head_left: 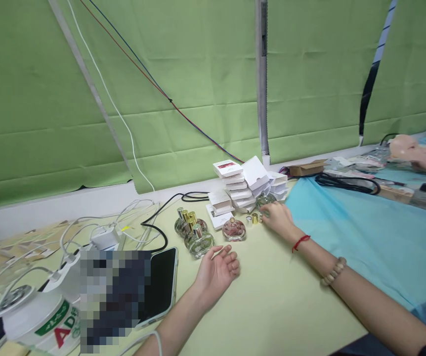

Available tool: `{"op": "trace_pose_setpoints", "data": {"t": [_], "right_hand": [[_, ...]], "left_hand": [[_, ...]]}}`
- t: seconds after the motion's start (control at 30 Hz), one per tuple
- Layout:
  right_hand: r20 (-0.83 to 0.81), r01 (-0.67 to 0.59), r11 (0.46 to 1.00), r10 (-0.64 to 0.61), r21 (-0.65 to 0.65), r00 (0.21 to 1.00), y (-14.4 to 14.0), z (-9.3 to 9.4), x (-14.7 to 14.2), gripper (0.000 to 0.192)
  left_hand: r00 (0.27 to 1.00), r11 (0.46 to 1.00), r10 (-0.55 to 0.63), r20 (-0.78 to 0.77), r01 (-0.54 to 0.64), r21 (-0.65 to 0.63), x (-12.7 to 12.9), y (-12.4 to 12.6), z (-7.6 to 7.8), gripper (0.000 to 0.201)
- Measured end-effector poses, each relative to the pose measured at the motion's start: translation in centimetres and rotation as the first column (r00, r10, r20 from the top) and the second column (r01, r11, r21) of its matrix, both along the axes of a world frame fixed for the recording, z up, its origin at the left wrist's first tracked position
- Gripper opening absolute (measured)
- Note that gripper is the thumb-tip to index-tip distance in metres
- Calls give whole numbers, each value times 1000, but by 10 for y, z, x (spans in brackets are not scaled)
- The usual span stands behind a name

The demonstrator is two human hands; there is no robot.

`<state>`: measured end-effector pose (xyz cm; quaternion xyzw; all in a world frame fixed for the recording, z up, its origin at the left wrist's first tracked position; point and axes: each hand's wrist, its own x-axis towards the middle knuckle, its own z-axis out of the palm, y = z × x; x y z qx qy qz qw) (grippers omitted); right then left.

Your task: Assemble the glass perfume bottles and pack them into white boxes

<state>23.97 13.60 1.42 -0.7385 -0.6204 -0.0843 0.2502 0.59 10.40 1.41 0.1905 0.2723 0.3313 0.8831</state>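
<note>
My left hand [217, 269] rests palm up on the pale green table [272, 306], fingers loosely apart, holding nothing, just in front of a clear round bottle [200, 243]. Behind it stand more small gold-capped bottles [186, 222]. A round bottle with pink contents [234, 230] sits uncapped between my hands. My right hand [277, 217] reaches forward and touches a greenish glass bottle [265, 200] beside a loose gold cap [254, 218] and a silver cap [248, 219]. Whether its fingers grip anything is unclear. Behind stands a stack of small white boxes [238, 185].
A phone [161, 282] lies left of my left hand, next to a blurred patch, white cables [87, 232] and a white tub [38, 316]. A blue cloth [357, 232] covers the table's right side. A black cable [346, 183] and another person's hand [420, 158] lie far right.
</note>
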Motion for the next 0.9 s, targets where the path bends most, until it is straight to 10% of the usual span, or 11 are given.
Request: {"op": "trace_pose_setpoints", "data": {"t": [0.9], "right_hand": [[133,-73,992,85,-99,987,-2,-3,-6,21]], "left_hand": [[1000,1000,-11,8,11,13,-1,0,-1,13]]}}
